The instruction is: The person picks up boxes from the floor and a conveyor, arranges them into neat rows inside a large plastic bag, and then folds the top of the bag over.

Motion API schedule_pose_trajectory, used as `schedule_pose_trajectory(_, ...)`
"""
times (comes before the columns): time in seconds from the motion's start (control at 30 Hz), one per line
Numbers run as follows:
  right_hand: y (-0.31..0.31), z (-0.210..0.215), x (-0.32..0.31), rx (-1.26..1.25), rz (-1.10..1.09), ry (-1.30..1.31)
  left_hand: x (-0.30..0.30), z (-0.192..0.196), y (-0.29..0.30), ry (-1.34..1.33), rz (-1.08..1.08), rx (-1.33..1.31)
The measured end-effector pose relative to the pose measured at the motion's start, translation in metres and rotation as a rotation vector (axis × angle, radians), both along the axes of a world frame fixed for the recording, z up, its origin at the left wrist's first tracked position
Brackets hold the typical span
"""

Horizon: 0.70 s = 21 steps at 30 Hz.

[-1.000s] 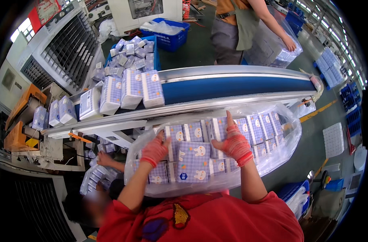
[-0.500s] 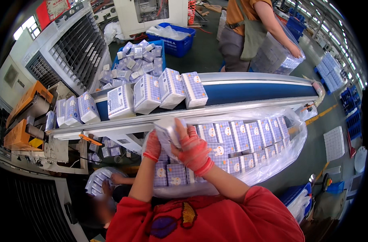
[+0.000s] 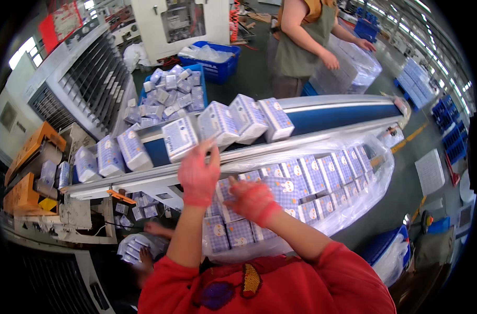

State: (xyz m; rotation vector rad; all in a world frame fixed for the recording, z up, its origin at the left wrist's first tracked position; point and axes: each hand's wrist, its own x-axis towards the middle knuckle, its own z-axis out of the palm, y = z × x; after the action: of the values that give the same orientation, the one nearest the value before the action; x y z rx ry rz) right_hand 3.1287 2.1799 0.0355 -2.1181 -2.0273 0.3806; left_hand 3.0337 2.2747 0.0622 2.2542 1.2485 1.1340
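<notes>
My left hand [image 3: 198,177], in a red-and-white glove, reaches up to the conveyor's near edge. Its blurred fingers are apart, in front of a purple-checked tissue pack [image 3: 217,124], and seem to hold nothing. Over the large clear plastic bag [image 3: 335,222], my gloved right hand [image 3: 253,201] lies with its fingers stretched out on the packs inside. Rows of purple-checked tissue packs [image 3: 306,180] with rabbit faces fill the bag. Beside my right hand one pack [image 3: 281,189] lies flat on top of the others. Several more packs lean along the blue belt [image 3: 335,121].
Beyond the conveyor stands a blue crate [image 3: 197,69] heaped with small packs, near another blue basket [image 3: 228,70]. A co-worker in an apron [image 3: 304,55] stands by a filled clear bag [image 3: 348,68]. Another person's hand [image 3: 157,228] is at lower left, near a smaller bag of packs [image 3: 133,246].
The pack that was between my hands has left them. My left hand has moved up to the conveyor, my right hand down onto the bagged packs. The co-worker has turned.
</notes>
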Motion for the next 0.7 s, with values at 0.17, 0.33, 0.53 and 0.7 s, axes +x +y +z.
schedule_pose_trajectory(0.17, -0.05, 0.025, 0.016, 0.023, -0.397, -0.272, 0.042, 0.004, 0.075, 0.76, 0.369, -0.501)
schedule_pose_trajectory(0.33, -0.057, 0.004, 0.044, -0.021, -0.541, -0.038, 0.016, -0.031, 0.11, 0.371, 0.4, -0.518)
schedule_pose_trajectory(0.53, -0.079, -0.013, 0.1, 0.197, -0.544, 0.48, -0.04, -0.05, 0.13, -0.923, -0.256, -1.033)
schedule_pose_trajectory(0.7, -0.064, 0.012, 0.089, 0.273, -0.277, 1.802, -0.057, -0.011, 0.059, -1.144, -0.483, -0.893)
